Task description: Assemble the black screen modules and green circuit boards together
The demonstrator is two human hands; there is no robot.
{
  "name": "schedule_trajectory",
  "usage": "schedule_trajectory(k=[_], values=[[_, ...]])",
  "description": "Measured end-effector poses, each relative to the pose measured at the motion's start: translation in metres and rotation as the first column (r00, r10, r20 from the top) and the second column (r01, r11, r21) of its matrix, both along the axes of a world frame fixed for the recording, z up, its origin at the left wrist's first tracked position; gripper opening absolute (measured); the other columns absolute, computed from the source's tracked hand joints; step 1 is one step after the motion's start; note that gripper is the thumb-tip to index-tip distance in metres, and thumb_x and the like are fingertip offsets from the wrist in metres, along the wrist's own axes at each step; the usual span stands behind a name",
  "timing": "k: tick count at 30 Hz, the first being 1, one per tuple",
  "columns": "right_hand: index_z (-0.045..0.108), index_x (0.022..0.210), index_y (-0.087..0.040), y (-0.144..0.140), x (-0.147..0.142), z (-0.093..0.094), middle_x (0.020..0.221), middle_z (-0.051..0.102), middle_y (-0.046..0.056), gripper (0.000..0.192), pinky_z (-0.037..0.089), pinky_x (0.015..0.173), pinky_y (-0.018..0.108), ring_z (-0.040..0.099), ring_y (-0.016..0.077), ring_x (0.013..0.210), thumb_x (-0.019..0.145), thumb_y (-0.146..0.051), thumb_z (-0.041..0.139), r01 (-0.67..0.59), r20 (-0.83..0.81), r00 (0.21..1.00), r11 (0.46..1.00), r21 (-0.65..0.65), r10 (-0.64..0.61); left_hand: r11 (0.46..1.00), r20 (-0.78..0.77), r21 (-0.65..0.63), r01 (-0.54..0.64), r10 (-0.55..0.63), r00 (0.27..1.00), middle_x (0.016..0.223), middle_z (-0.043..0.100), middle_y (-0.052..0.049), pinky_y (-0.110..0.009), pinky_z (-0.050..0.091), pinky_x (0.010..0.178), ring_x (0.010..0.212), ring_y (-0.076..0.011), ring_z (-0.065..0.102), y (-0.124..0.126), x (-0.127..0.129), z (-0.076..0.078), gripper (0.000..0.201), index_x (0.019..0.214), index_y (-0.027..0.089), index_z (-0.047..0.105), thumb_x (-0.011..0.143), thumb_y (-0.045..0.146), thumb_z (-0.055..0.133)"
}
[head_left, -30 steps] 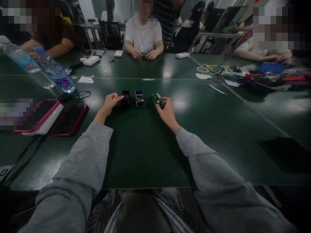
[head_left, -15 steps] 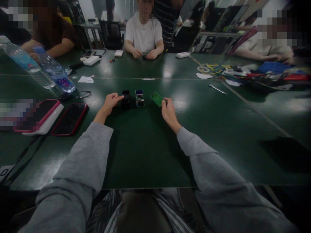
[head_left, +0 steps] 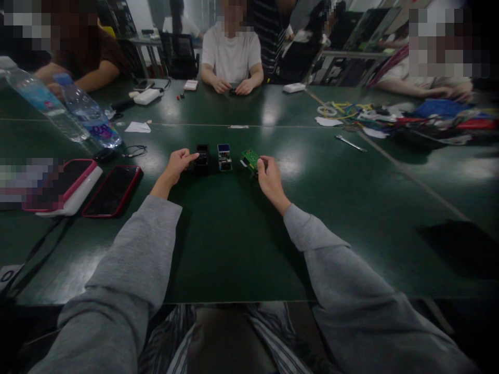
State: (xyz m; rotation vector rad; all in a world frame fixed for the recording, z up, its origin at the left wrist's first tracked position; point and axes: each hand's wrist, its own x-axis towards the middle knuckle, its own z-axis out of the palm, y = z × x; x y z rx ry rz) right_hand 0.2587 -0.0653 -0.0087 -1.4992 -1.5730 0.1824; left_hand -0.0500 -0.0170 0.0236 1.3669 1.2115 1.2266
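Observation:
My left hand rests by a small black boxy device standing on the table. One finger stretches out to touch its left side; the others are curled and not round it. To the right of the device stands a small electronic module with a dark blue screen on top and bare circuitry beneath. My right hand pinches a green circuit board by its right edge, tilted over the table. A pale part shows under the board's left side.
Two phones with red or pink rims lie at left. Behind them are two water bottles. A wrench lies right, before a heap of cables. Across the dark green table, a person handles something small.
The circuit board in my right hand has tilted and shifted slightly left, showing a pale part beneath it. My left hand, the black device and the module stay put.

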Motion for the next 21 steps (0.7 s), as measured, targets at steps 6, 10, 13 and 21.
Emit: schedule_trajectory(k=[6,10,13,21], values=[[0.054,0.128,-0.014,-0.0073,-0.0034,0.0025,0.124,0.061,0.021,0.050,0.047,0.100,0.055,0.057,0.0355,0.118,0.094,-0.050,0.054,-0.049,0.078,0.996,0.998,0.045,0.045,1.000,-0.008,-0.001,-0.002,0.002,1.000,0.050,0.030,0.008,-0.021,0.014,0.043,0.044,-0.0045,0.026,-0.0002,0.0003,-0.0001,0.051,0.060,0.021,0.027,0.074,0.027,0.075],[0.053,0.129,-0.014,-0.0076,-0.0038,0.0029,0.125,0.061,0.020,0.046,0.048,0.099,0.055,0.057,0.0354,0.119,0.088,-0.034,0.058,-0.051,0.091,0.995,0.999,0.005,0.050,1.000,-0.003,0.002,0.001,-0.001,1.000,0.049,0.029,0.008,-0.022,0.013,0.043,0.044,-0.0043,0.025,-0.0005,0.0003,0.0002,0.051,0.060,0.021,0.026,0.075,0.026,0.074],[0.053,0.129,-0.014,-0.0075,-0.0043,0.0042,0.123,0.061,0.020,0.046,0.048,0.098,0.054,0.058,0.0347,0.116,0.086,-0.029,0.057,-0.051,0.094,0.994,0.999,-0.017,0.053,1.000,-0.002,0.006,0.004,-0.004,1.000,0.050,0.029,0.009,-0.022,0.013,0.043,0.044,-0.0045,0.025,-0.0004,0.0001,0.0001,0.051,0.060,0.022,0.026,0.074,0.028,0.075],[0.053,0.127,-0.015,-0.0085,-0.0051,0.0054,0.121,0.063,0.018,0.044,0.049,0.094,0.053,0.061,0.0331,0.109,0.084,-0.026,0.056,-0.055,0.092,0.994,0.998,-0.013,0.056,0.999,-0.013,0.032,0.013,-0.013,1.000,0.051,0.030,0.008,-0.021,0.016,0.043,0.045,-0.0045,0.027,0.0012,-0.0018,-0.0025,0.052,0.061,0.021,0.026,0.073,0.031,0.076]])
